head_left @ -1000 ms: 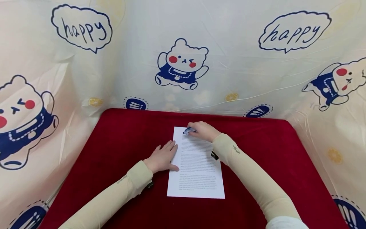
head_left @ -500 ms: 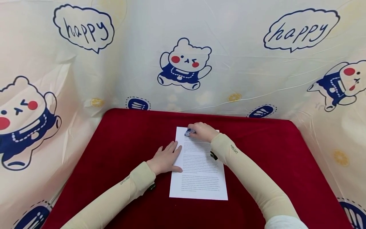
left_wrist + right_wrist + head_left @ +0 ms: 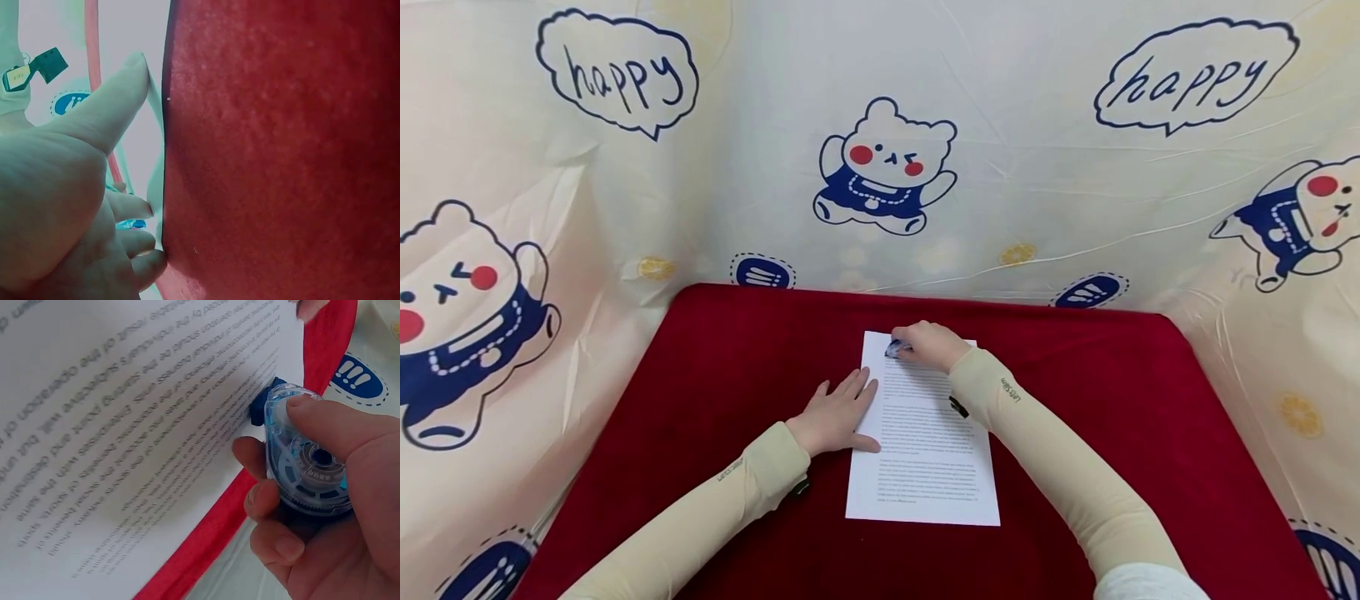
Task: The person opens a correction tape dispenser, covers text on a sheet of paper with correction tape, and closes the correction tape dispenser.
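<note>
Just below centre of the head view, my right hand grips a correction tape on the upper paper. In the right wrist view its long axis slants toward upper left, blue tip leading, a wheel inside the clear case. My left hand lies spread across the paper's left edge

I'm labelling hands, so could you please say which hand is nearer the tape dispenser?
Right: the right hand grips the tape dispenser; the left hand lies apart, at the left edge of the sheet.
</note>
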`<state>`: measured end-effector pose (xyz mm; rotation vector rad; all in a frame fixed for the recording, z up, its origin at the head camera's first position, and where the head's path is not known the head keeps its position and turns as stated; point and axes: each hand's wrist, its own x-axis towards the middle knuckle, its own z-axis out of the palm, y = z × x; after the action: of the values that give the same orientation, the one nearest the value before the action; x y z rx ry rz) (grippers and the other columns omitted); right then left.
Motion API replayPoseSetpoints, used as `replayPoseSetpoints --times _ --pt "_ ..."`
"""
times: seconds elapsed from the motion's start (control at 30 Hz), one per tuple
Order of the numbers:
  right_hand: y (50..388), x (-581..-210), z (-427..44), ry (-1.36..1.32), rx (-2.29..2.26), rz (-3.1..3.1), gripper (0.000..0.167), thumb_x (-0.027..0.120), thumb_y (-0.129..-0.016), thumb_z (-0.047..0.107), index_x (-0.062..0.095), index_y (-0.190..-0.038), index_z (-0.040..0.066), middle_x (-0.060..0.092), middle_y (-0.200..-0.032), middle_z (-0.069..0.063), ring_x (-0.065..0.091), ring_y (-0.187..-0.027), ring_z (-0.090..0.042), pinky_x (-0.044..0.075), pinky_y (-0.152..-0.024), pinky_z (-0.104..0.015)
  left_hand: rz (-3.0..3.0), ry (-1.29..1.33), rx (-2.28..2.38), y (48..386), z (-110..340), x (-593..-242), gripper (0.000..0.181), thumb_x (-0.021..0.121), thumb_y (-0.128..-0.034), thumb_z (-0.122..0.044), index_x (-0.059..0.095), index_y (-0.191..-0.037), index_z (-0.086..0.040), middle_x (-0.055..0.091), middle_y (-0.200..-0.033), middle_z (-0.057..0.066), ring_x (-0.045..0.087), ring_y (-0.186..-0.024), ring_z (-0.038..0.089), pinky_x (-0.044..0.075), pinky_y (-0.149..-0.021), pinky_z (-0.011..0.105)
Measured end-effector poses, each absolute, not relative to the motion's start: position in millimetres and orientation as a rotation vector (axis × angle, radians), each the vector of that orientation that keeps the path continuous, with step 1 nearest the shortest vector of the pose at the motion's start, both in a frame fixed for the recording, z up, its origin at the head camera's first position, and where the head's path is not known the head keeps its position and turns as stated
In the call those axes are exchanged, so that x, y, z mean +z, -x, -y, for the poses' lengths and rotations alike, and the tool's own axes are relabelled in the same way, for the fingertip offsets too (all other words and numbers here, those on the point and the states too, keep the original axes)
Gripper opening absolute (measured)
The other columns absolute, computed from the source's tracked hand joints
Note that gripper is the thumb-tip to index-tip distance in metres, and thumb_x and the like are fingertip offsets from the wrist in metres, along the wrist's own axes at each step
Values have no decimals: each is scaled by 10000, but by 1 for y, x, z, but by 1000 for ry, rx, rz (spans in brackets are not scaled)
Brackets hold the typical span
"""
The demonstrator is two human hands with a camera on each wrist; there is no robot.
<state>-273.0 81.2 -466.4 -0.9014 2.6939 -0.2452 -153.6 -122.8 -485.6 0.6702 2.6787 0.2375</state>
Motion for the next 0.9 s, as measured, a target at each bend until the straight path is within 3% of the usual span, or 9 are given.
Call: replayPoseSetpoints --times 0.27,0.6,0.9 --pt "265 -461 -70 973 -152 -2758 280 698 -1013 166 699 -1285 100 750 -1189 -79 696 -952 -203 580 -932 -360 -2685 -666 196 158 125 -489 1185 800 -813 -656 256 -1637 0 207 -1721 158 191 -1593 308 251 -1193 654" --pt "266 -465 -72 965 -87 -2776 357 695 -1018 200 673 -1364 113 735 -1260 -87 715 -1037 -224 574 -956 -381 -2684 -671 148 160 122 -484 1200 798 -788 -692 292 -1627 1 218 -1714 178 218 -1582 336 290 -1167 668" --pt "267 -464 -76 947 -124 -2770 339 692 -1017 188 682 -1349 117 740 -1241 -79 707 -995 -216 580 -941 -381 -2696 -680 126 162 121 -481 1210 810 -766 -701 310 -1623 -9 243 -1706 179 242 -1575 339 321 -1142 680"
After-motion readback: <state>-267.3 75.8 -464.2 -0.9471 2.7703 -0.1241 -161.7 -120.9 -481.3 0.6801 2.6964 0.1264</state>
